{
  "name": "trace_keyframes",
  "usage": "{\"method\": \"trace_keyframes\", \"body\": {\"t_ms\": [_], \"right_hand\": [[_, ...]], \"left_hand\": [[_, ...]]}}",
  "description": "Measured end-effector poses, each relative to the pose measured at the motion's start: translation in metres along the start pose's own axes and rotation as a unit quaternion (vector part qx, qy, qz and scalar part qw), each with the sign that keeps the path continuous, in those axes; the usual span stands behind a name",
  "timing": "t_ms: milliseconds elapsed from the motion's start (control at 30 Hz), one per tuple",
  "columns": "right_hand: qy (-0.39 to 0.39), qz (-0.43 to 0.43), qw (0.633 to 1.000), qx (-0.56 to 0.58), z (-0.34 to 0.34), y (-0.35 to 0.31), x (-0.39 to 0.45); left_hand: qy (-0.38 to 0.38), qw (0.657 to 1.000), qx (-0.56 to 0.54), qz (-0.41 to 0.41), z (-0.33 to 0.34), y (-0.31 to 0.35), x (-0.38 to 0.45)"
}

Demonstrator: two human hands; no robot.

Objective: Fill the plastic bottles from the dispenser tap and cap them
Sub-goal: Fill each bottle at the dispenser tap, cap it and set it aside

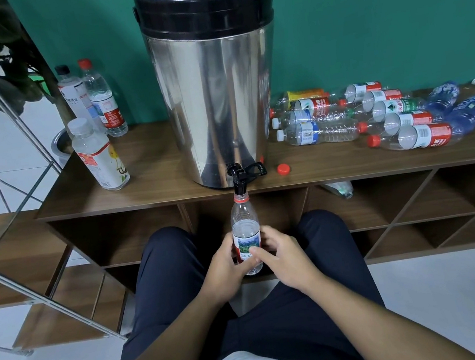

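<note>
**A:** so where's the bottle (pixel 245 232) at?

**B:** Upright between the person's knees, mouth right under the tap (pixel 238 179) of the dispenser (pixel 213 93). No cap on it, just the red ring at the neck. Water level sits around the top of the label.

**A:** and the grip?

**B:** Both hands on the lower half. Left hand (pixel 225 265) has its fingers curled round the left side, right hand (pixel 278 252) wraps the other side with the thumb pressed across the label.

**A:** anything else around?

**B:** A loose red cap (pixel 283 169) lies on the shelf (pixel 156 183) just right of the tap. Capped upright bottles (pixel 98 155) stand left of the dispenser, and a pile of empties (pixel 372 118) lies on its side to the right.
</note>
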State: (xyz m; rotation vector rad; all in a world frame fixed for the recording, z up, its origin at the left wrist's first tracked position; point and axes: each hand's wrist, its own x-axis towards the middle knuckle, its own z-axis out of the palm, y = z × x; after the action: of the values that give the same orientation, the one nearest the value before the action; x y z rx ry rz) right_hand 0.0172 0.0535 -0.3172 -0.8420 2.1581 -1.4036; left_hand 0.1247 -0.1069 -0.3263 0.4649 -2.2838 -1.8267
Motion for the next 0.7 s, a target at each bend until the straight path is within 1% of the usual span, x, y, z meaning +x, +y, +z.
{"method": "trace_keyframes", "body": {"t_ms": [700], "right_hand": [[-0.002, 0.005, 1.0, -0.006, -0.0005, 0.0004, -0.0003]], "left_hand": [[0.002, 1.0, 0.014, 0.005, 0.0001, -0.0024, 0.0004]]}}
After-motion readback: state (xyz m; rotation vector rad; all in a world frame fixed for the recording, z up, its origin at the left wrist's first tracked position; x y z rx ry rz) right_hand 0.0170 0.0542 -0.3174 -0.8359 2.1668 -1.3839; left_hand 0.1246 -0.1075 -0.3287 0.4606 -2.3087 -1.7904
